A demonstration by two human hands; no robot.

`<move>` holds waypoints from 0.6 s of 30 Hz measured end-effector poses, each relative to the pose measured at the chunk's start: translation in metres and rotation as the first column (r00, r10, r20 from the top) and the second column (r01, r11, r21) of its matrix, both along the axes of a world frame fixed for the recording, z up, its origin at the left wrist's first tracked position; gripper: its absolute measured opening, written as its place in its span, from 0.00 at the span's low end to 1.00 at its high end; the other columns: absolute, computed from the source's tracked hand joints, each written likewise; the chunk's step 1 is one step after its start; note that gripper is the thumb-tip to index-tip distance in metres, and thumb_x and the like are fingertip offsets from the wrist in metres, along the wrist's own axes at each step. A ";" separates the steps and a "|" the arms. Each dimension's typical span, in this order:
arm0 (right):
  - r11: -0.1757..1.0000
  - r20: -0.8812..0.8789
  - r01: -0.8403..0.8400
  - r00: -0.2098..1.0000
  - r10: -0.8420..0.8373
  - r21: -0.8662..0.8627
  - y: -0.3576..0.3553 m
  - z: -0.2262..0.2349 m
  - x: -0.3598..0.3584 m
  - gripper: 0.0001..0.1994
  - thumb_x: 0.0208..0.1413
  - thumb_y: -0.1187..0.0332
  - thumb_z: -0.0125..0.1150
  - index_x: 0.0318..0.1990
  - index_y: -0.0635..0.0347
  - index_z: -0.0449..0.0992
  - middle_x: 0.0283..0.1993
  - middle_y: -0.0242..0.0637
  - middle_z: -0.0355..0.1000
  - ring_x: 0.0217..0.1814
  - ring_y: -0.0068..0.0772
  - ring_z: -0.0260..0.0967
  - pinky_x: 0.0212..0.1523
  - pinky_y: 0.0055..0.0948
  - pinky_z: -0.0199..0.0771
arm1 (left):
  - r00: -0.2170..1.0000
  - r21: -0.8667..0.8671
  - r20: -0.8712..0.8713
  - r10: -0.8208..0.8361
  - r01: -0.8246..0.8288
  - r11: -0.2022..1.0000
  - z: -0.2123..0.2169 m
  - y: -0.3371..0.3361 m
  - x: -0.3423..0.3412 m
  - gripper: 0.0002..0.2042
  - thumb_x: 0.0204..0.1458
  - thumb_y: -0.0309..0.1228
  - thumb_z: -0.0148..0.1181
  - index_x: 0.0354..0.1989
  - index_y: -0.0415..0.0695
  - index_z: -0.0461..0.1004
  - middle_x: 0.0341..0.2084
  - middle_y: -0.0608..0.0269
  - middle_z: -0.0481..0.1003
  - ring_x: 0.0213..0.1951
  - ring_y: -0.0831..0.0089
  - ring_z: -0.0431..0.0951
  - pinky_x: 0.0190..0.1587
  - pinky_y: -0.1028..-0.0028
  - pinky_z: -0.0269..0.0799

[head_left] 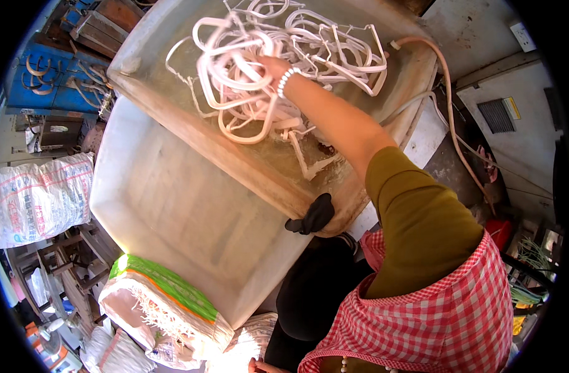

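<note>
My right hand, with a white beaded bracelet on its wrist, reaches into a tangle of pale pinkish-white looped tubes. The fingers are partly hidden, but they close around some loops, which are blurred by motion. The tangle lies in shallow, cloudy water in a worn basin. At the lower picture edge only a few fingers of my left hand show; what it does cannot be made out.
A second pale tub adjoins the basin. Dark cloth hangs over the basin's near corner. A hose runs over its right rim. A green-edged sack with whitish strands stands below; a white woven sack is at left.
</note>
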State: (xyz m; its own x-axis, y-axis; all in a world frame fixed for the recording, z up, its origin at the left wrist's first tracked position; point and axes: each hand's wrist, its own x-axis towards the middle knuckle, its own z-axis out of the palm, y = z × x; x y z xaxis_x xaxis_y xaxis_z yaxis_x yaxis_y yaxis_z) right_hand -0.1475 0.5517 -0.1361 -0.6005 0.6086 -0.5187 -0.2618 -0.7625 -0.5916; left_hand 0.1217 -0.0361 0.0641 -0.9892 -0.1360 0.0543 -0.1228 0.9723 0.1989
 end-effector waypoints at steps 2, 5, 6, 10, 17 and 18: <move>0.993 0.005 -0.007 1.000 0.007 0.119 -0.002 0.041 -0.013 0.09 0.54 0.73 0.59 0.40 0.68 0.71 0.31 0.43 0.71 0.28 0.35 0.72 0.28 0.34 0.80 | 1.000 0.005 0.007 -0.018 0.018 1.000 0.000 0.003 -0.006 0.10 0.58 0.31 0.53 0.38 0.35 0.75 0.29 0.51 0.76 0.31 0.62 0.78 0.39 0.67 0.76; 0.870 0.048 -0.104 0.995 0.093 0.481 -0.019 0.103 -0.021 0.08 0.53 0.75 0.57 0.40 0.68 0.71 0.33 0.46 0.73 0.30 0.34 0.75 0.28 0.30 0.81 | 1.000 0.012 -0.002 -0.029 0.029 1.000 0.002 0.006 -0.010 0.10 0.58 0.30 0.53 0.37 0.35 0.75 0.29 0.52 0.76 0.30 0.62 0.77 0.38 0.67 0.76; 0.834 -0.011 -0.107 0.991 0.134 0.542 -0.030 0.127 -0.016 0.09 0.53 0.74 0.57 0.40 0.68 0.70 0.33 0.46 0.73 0.29 0.34 0.75 0.28 0.30 0.80 | 1.000 0.018 -0.009 -0.029 0.030 0.999 0.002 0.004 -0.009 0.10 0.58 0.30 0.53 0.37 0.35 0.75 0.28 0.52 0.76 0.29 0.62 0.77 0.38 0.67 0.76; 0.527 0.039 -0.107 0.990 0.138 0.843 -0.094 0.185 0.011 0.11 0.53 0.71 0.58 0.42 0.67 0.70 0.33 0.44 0.74 0.29 0.34 0.75 0.30 0.29 0.79 | 0.999 0.041 -0.026 -0.028 0.029 0.999 -0.003 0.005 -0.007 0.09 0.58 0.28 0.53 0.38 0.34 0.75 0.30 0.51 0.76 0.31 0.62 0.78 0.40 0.67 0.76; -0.089 0.420 -0.485 0.634 0.649 0.870 -0.238 0.184 0.053 0.18 0.53 0.57 0.60 0.47 0.55 0.69 0.29 0.37 0.72 0.28 0.37 0.73 0.36 0.41 0.73 | 0.998 0.078 -0.022 -0.052 0.054 0.995 0.002 0.018 -0.014 0.09 0.58 0.27 0.54 0.40 0.34 0.73 0.34 0.50 0.76 0.35 0.63 0.78 0.42 0.69 0.76; -0.237 0.501 -0.486 0.535 0.680 0.841 -0.253 0.177 0.057 0.18 0.52 0.57 0.61 0.47 0.54 0.69 0.30 0.37 0.71 0.30 0.37 0.73 0.37 0.41 0.72 | 0.999 0.088 -0.014 -0.045 0.046 0.995 0.003 0.021 -0.016 0.09 0.58 0.27 0.54 0.40 0.34 0.73 0.34 0.50 0.76 0.35 0.63 0.78 0.42 0.69 0.76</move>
